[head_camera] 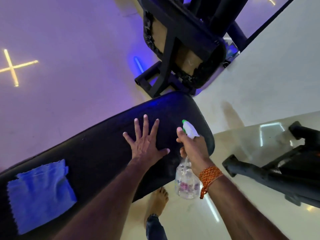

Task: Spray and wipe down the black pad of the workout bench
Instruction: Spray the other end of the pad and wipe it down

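The black pad (pixel 97 153) of the workout bench runs from the lower left to the centre. My left hand (pixel 144 142) lies flat on it with the fingers spread, near the pad's far end. My right hand (pixel 192 146) grips a clear spray bottle (pixel 186 181) by its neck; the white and green nozzle (pixel 187 128) points at the pad's far end. A blue cloth (pixel 40 196) lies spread on the pad at the lower left, apart from both hands.
A worn black seat on a dark frame (pixel 181 49) stands beyond the pad's far end. Black equipment legs (pixel 270 172) sit on the glossy floor at the right. My bare foot (pixel 156 201) is under the pad's near edge.
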